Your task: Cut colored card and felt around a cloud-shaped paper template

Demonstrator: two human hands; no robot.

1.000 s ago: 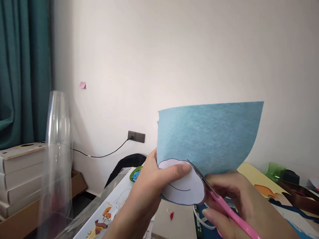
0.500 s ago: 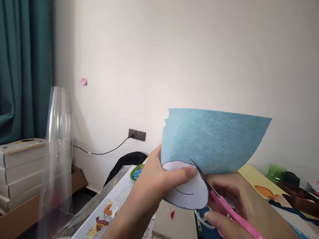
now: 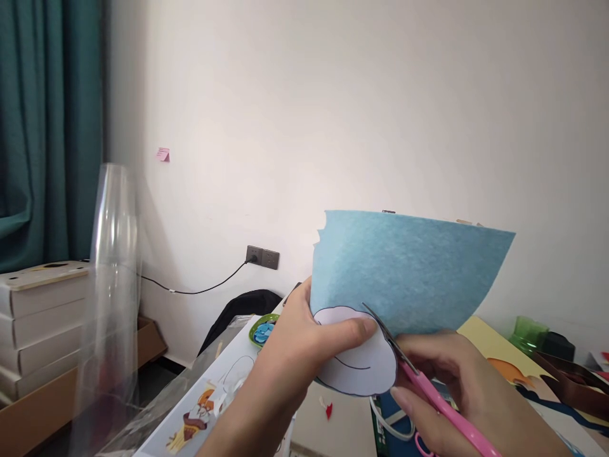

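Observation:
A light blue felt sheet [image 3: 409, 273] stands raised in front of me, its left edge notched. Pressed against its lower part is a rounded white paper shape [image 3: 375, 377] with a dark outline and a curved line inside. My left hand [image 3: 304, 355] pinches both together, thumb on the paper and fingers behind the felt. Pink-handled scissors [image 3: 440, 400] are gripped in my right hand [image 3: 457, 362]. Their blades lie along the paper's right edge, at the felt; one blade shows over the sheet. My right fingers are close to the felt's bottom edge.
Below lie a printed sheet [image 3: 200, 412], a green dish of blue pieces [image 3: 263, 331], a small red scrap [image 3: 329, 411] and a white strap-like loop [image 3: 399, 431]. At right are yellow paper [image 3: 480, 339] and a green translucent container [image 3: 528, 333]. A clear plastic roll [image 3: 111, 254] stands left.
The felt's top edge has tipped slightly down, and small objects now show just above it. Both hands keep their holds; the scissors have barely shifted. The whole view has moved a little.

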